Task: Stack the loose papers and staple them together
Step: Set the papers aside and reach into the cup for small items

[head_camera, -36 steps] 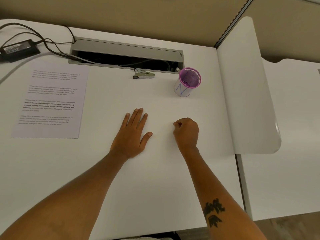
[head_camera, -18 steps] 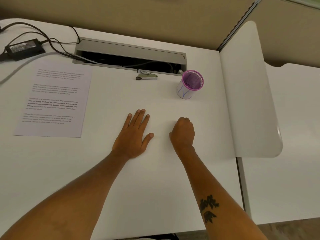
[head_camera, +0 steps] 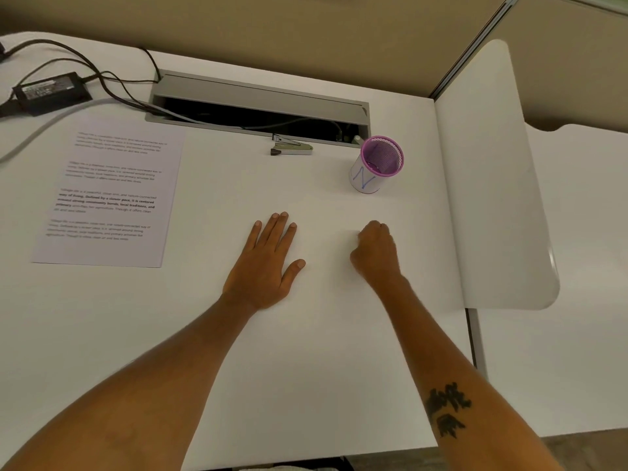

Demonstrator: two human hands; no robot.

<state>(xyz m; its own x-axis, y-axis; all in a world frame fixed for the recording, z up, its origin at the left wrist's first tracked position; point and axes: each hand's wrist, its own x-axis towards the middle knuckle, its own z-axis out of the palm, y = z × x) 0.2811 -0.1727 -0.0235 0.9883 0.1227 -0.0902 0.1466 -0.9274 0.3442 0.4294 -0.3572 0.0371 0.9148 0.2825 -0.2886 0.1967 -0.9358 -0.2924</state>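
Desk [head_camera: 306,368]; left hand [head_camera: 265,263] flat; right hand [head_camera: 375,256] fisted

Single head-worn wide-angle view, looking forward and steeply down on white tabletop [head_camera: 323,334]. Forearms enter from bottom edge, close to lens. Far tabletop edge and beige partition wall [head_camera: 272,28] at top of frame. Side divider panel [head_camera: 492,198] at right. Straight lines bow near frame borders.

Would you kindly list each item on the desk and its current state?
printed sheet: flat, untouched
stapler: closed, by the cable tray
pen cup: upright
cable tray: lid open
left hand: flat, empty
right hand: fisted; contents hidden
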